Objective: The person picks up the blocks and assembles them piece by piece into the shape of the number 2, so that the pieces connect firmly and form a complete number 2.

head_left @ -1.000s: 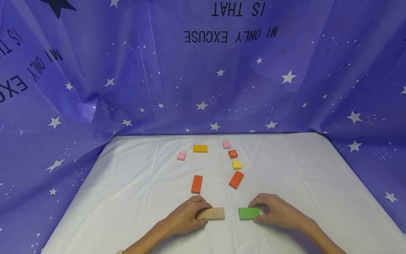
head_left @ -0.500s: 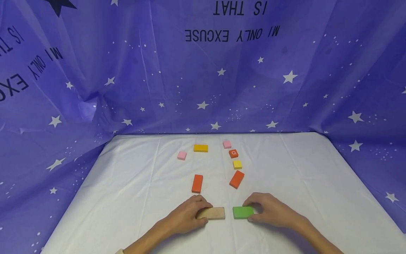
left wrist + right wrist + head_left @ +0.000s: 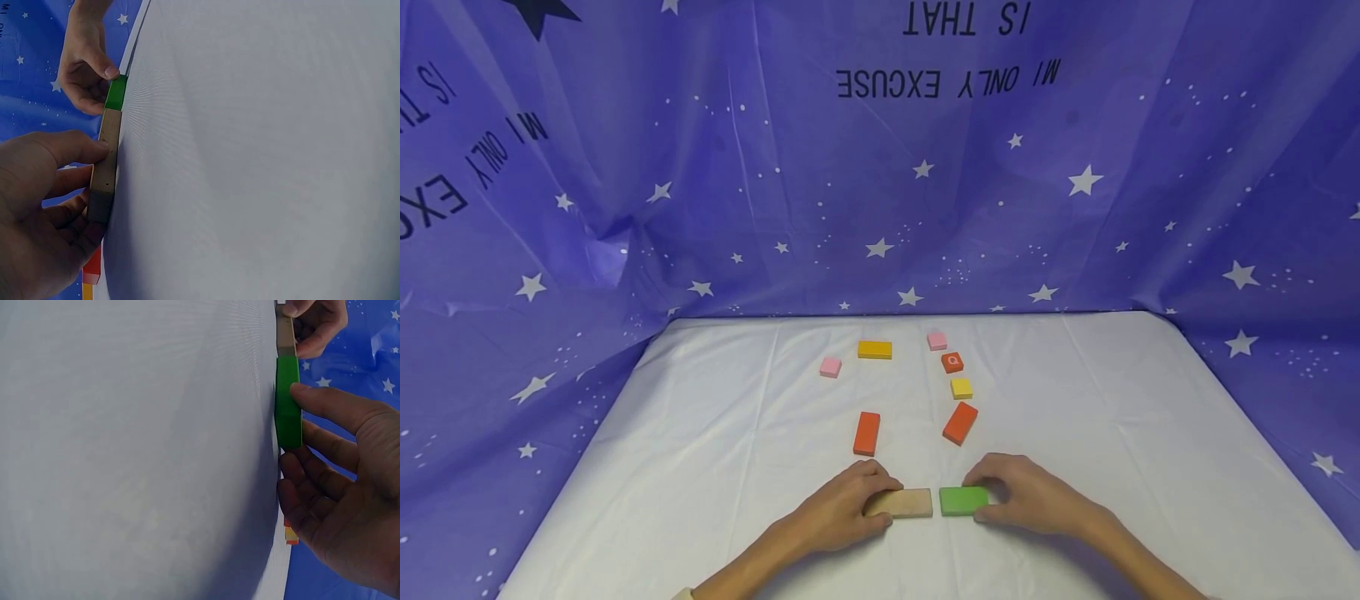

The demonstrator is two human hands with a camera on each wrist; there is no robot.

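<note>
My left hand (image 3: 842, 508) grips a plain wooden block (image 3: 912, 502) by its left part, thumb on the near side and fingers on the far side. The block lies flat on the white cloth. Just right of it, my right hand (image 3: 1030, 497) pinches a green block (image 3: 958, 501) between thumb and fingers. In the head view a narrow gap separates the two blocks, which stand end to end in one line. The left wrist view shows the wooden block (image 3: 107, 153) nearer, with the green block (image 3: 116, 92) beyond it.
Beyond the hands lie two red blocks (image 3: 867, 433), a yellow cube (image 3: 961, 388), a red piece marked Q (image 3: 952, 362), two pink cubes (image 3: 830, 367) and an orange-yellow block (image 3: 875, 350). A purple star-patterned curtain (image 3: 880, 208) rises behind the white table (image 3: 1075, 400).
My right hand has slid the green block left, towards the wooden block, and the gap between them has narrowed. My left hand and the wooden block have stayed in place.
</note>
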